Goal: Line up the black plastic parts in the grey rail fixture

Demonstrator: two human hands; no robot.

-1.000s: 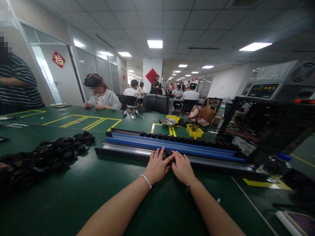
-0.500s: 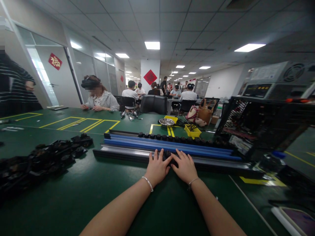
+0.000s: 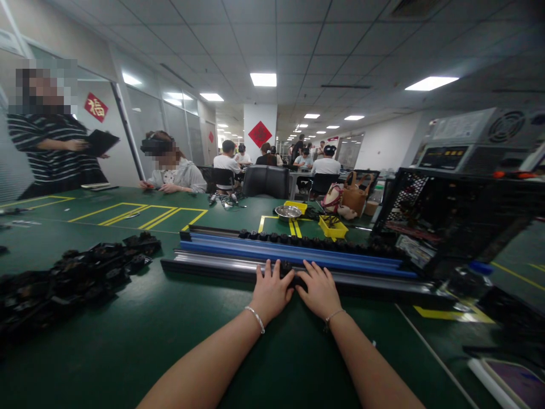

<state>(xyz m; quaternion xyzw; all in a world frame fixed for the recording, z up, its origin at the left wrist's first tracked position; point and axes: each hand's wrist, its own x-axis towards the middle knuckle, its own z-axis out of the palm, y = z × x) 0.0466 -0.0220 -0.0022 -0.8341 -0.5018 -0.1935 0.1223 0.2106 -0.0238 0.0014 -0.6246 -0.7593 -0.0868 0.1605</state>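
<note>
Head view: both hands on the near rail (image 3: 213, 266), dark with a silvery channel, lying crosswise on the green table (image 3: 106, 352). Small black part (image 3: 286, 265) sits on that rail between the hands, close to both index fingers; can't tell from here if they touch it. Left hand (image 3: 271, 293): fingers spread, tips over the rail, not curled round anything. Right hand (image 3: 320, 291): same, fanned out, just right of the part. Thumbs near each other, small gap. Blue rail (image 3: 255, 248) directly behind, parallel. Steel bowl (image 3: 288, 213) and yellow bins (image 3: 333, 229) further back. Black pile (image 3: 97, 267) off to the left, well apart. Right side: open PC case (image 3: 426, 210), clear bottle (image 3: 468, 282) near the rail end. Across the table, one co-worker (image 3: 187, 175) seated in a headset; another (image 3: 55, 150) stands in stripes, holding something flat and black
</note>
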